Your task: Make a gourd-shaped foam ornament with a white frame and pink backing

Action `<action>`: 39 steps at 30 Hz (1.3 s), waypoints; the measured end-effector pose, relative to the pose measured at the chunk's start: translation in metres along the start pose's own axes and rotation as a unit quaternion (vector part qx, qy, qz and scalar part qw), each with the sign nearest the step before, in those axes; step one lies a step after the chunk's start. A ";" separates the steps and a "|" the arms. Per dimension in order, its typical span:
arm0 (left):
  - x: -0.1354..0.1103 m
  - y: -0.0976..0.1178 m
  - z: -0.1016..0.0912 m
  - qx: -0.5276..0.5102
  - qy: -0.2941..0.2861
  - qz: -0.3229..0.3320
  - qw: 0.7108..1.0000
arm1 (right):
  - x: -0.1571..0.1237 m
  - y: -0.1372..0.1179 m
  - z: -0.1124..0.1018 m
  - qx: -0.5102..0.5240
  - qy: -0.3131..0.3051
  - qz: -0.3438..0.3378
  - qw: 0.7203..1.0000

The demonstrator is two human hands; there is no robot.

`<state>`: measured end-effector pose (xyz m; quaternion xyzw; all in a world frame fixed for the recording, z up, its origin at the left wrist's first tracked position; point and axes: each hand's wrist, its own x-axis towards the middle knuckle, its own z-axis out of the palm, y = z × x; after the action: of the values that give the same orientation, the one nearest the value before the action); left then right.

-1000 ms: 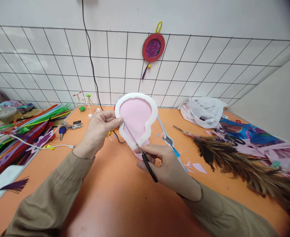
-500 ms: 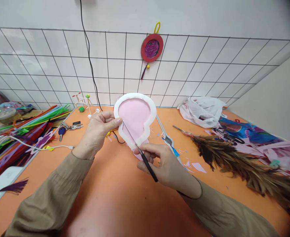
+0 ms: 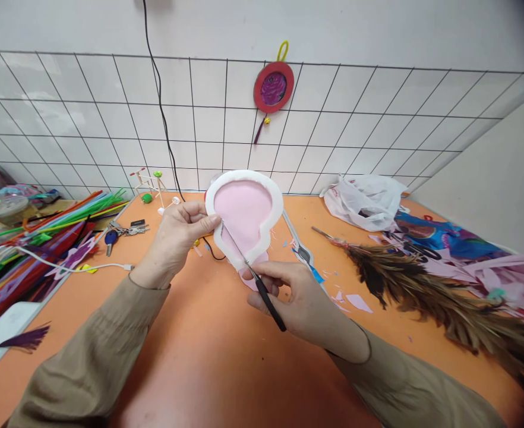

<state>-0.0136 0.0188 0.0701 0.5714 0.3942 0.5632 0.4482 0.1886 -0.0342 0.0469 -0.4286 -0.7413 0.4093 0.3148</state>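
My left hand (image 3: pixel 179 241) pinches the left edge of a rounded white frame (image 3: pixel 276 199), which looks like foam, between thumb and fingers. Pink sheet (image 3: pixel 243 208) fills the middle of the frame, and a piece of pink shows below its lower end. In my right hand (image 3: pixel 289 291) is a pair of scissors (image 3: pixel 264 294) with black handles, seen nearly edge-on. Their thin metal blades slant up and left across the frame's lower left part, with the tip near my left thumb. Whether the blades are apart I cannot tell.
On the orange table (image 3: pixel 191 351) lie keys (image 3: pixel 111 236) and a white cable (image 3: pixel 106 266) to the left, beside colourful pipe cleaners (image 3: pixel 79 208). Rightward are brown feathers (image 3: pixel 404 273), pink scraps (image 3: pixel 359 302) and a white plastic bag (image 3: pixel 364 199). A red round ornament (image 3: pixel 274 87) hangs on the tiled wall.
Hardly anything differs. The frame's top edge sits slightly lower, and the scissors' handle end has shifted a touch down; both hands keep their hold.
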 end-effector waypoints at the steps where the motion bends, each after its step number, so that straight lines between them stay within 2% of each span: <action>1: 0.000 0.000 0.000 -0.001 -0.002 -0.001 1.000 | 0.000 0.000 0.000 0.001 0.001 0.001 1.000; 7: -0.001 0.000 0.002 -0.010 -0.007 0.003 1.000 | -0.002 0.001 0.000 0.016 0.008 0.014 1.000; 13: -0.001 -0.001 0.004 -0.034 -0.012 -0.020 0.999 | -0.001 0.001 0.002 0.027 0.012 0.005 1.000; 23: -0.001 -0.001 0.005 -0.040 -0.008 -0.021 0.999 | -0.001 0.002 0.004 0.011 0.019 -0.009 1.000; 29: 0.000 -0.002 0.005 -0.028 0.008 -0.010 1.000 | -0.001 0.002 0.006 0.002 0.024 -0.013 1.000; 34: 0.000 -0.003 0.004 -0.037 0.000 -0.012 0.999 | 0.000 0.003 0.007 -0.001 0.029 -0.017 0.999; 39: 0.001 -0.003 0.003 -0.042 0.022 -0.010 0.999 | -0.002 0.004 0.006 0.018 0.031 -0.009 0.999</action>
<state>-0.0101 0.0201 0.0676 0.5361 0.3856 0.5870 0.4684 0.1858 -0.0369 0.0407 -0.4291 -0.7275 0.4059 0.3491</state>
